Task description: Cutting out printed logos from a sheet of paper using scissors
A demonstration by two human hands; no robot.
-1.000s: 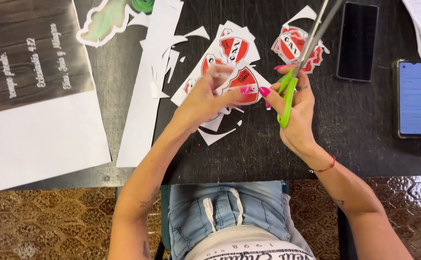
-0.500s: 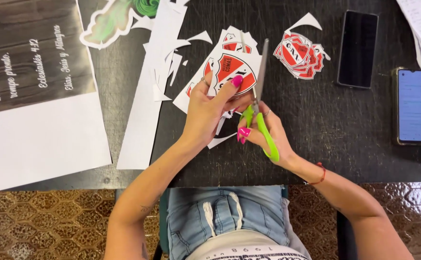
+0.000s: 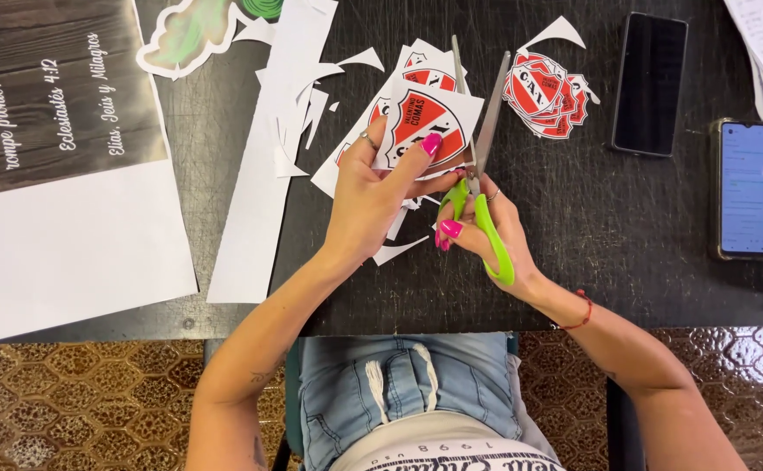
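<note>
My left hand (image 3: 373,196) pinches a white paper piece printed with a red shield emblem (image 3: 423,122), held just above the dark table (image 3: 626,235). My right hand (image 3: 486,231) grips green-handled scissors (image 3: 479,187), fingers through the loops. The blades stand apart, pointing away from me, with the paper's right edge between them. More printed shield sheets (image 3: 360,148) lie under the held piece.
A pile of cut-out red shields (image 3: 549,94) lies to the right. Two phones (image 3: 650,83) (image 3: 747,187) rest further right. White paper strips and offcuts (image 3: 264,174), a large dark printed sheet (image 3: 50,157) and a green-white cut-out (image 3: 191,35) lie to the left.
My right hand brought the scissors from the right side to the paper's edge and spread the blades. My left hand lifted and turned the shield piece toward them.
</note>
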